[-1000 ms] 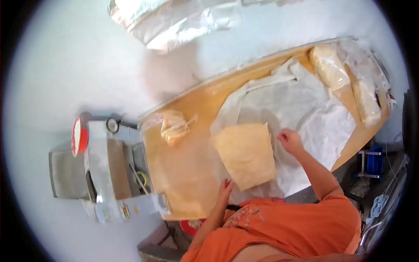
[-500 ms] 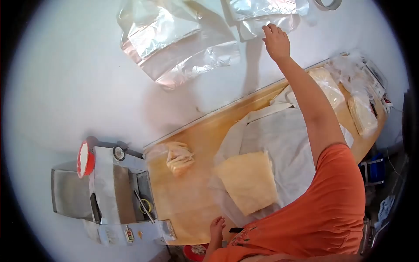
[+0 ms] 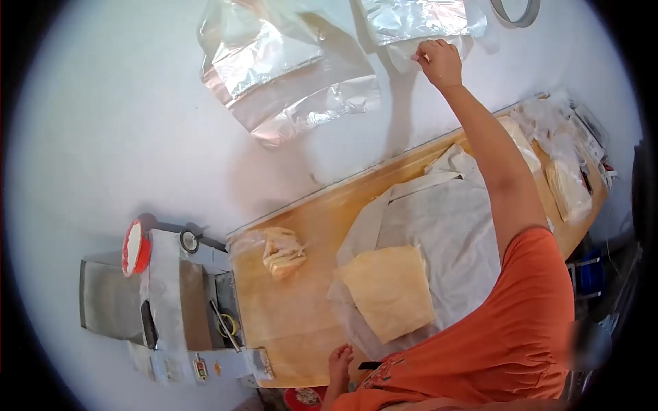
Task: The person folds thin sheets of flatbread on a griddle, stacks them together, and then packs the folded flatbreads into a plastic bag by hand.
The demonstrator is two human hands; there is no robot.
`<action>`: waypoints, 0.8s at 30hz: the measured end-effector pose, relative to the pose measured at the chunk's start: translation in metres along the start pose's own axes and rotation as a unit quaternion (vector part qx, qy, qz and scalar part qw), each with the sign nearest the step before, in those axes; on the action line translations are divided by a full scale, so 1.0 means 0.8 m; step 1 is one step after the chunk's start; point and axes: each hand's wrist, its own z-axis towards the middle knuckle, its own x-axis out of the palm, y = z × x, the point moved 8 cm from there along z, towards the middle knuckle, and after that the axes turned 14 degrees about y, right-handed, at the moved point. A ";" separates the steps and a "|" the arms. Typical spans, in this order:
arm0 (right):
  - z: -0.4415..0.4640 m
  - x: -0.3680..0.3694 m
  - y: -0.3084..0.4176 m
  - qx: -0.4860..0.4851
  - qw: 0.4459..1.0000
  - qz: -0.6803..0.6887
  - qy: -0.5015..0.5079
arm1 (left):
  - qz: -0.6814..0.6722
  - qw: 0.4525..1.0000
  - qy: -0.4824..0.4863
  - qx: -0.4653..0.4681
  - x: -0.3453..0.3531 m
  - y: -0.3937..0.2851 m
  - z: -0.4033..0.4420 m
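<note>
Where the worktop (image 3: 295,335) ends at left, a machine (image 3: 164,301) stands just beside its short edge, with a red bowl (image 3: 137,248) at the machine's upper side. Bundle (image 3: 283,253), in clear plastic, lies near the wall edge; bare wood runs from it down to the near edge and across to the cloth, open room for moving. Left bag (image 3: 288,75) hangs on the wall above, apart from the worktop. Left hand (image 3: 340,357): at the near edge, fingers loosely half curled, no hold on anything visible. Sheet (image 3: 387,291), pale yellow, lies on the grey cloth (image 3: 439,212), up and right of this hand, not touching it. Right bag (image 3: 421,20) also hangs on the wall. Right hand (image 3: 437,61): raised to that bag's lower edge, fingers bent, thumb near forefinger; cannot tell whether plastic is pinched. Sheet is well below it. Packs (image 3: 569,190) and film (image 3: 545,120) crowd the worktop's right end.
</note>
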 end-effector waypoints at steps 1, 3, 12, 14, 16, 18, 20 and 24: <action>-0.001 -0.009 0.004 -0.003 1.000 0.002 -0.001 | 0.016 1.000 0.008 0.018 0.004 -0.008 0.003; -0.018 -0.016 0.057 -0.222 0.972 -0.068 0.039 | 0.028 0.999 0.014 0.035 0.012 -0.024 0.005; -0.350 -0.076 0.315 -0.436 0.727 0.265 0.461 | -0.291 0.814 0.485 0.132 0.236 -0.225 -0.008; -0.459 -0.089 0.364 -0.431 0.600 0.445 0.506 | -0.269 0.800 0.527 0.098 0.253 -0.244 -0.006; -0.486 -0.129 0.389 -0.429 0.611 0.468 0.473 | -0.219 0.824 0.519 0.064 0.254 -0.248 -0.007; -0.495 -0.151 0.386 -0.399 0.626 0.491 0.456 | -0.045 0.918 0.364 0.152 0.229 -0.255 -0.024; -0.482 -0.125 0.337 -0.093 0.520 0.618 0.583 | -0.019 0.934 0.325 0.147 0.199 -0.248 -0.046; -0.437 -0.095 0.274 0.128 0.695 0.595 0.383 | 0.050 0.956 0.255 0.137 0.129 -0.229 -0.084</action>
